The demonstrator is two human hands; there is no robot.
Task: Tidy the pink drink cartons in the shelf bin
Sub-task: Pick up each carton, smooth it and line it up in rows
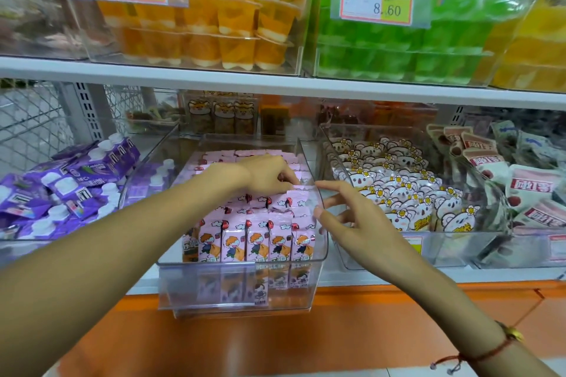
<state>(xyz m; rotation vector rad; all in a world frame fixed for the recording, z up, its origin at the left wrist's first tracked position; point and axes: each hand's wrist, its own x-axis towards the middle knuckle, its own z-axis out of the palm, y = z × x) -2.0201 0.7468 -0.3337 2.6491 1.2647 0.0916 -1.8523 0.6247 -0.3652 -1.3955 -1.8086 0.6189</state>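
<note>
- We stand at a shop shelf with both hands at the clear shelf bin (309,162), which juts out over the orange shelf front (275,330).
- The pink drink cartons (257,239) fill this bin: the front row stands upright, long axis vertical, faces toward us; rows behind run back to the rear wall.
- Our left hand (269,174) reaches into the bin from the left and lies over the middle rows. Its fingers curl down and seem to pinch the top edge of one carton near the bin's right wall; the exact grip is partly hidden by the hand itself.
- Our right hand (346,208) hovers just outside the bin's right wall, fingers spread and lightly bent, holding nothing. Its fingertips (318,211) sit near the wall's upper edge, level with the second row.
- The key relation: the loose-looking cartons lie at the right side of the bin, between the two hands, tops tilted somewhat. The left hand is already on them; the right is beside them, apart.
- We judge the next move wants the right hand to come over the wall and square that stack.
- Neighbours: purple pouches (61,190) to the left, bear-print packets (398,190) to the right, jelly cups (214,24) on the shelf above.
</note>
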